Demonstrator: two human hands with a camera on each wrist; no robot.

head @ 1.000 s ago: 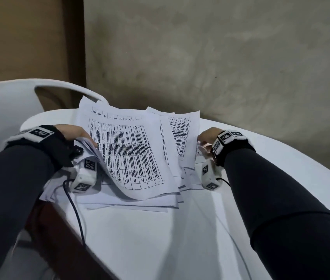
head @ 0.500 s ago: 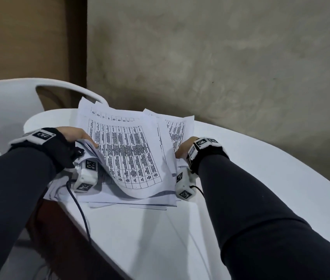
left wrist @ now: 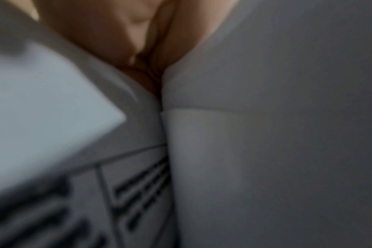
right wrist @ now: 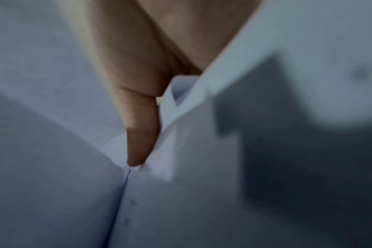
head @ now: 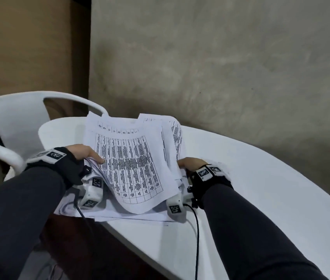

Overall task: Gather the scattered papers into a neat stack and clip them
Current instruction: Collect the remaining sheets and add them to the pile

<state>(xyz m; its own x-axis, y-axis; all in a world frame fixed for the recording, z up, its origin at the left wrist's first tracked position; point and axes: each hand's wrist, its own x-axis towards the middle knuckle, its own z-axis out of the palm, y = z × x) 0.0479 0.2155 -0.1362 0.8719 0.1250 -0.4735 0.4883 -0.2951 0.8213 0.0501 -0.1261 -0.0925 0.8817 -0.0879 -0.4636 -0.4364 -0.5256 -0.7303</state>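
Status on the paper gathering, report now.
Left hand grips papers at their left edge; right hand pinches the right side. Sheets bowed, uneven, partly on the white table. No clip seen.

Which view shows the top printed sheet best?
Head view: the top printed sheet shows whole, bowed between the left hand and right hand. Left wrist shows only blurred table lines; right wrist shows blank paper edges at a fingertip.

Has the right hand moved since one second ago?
Yes. The right hand has moved left along the white table, closing on the papers toward the left hand.
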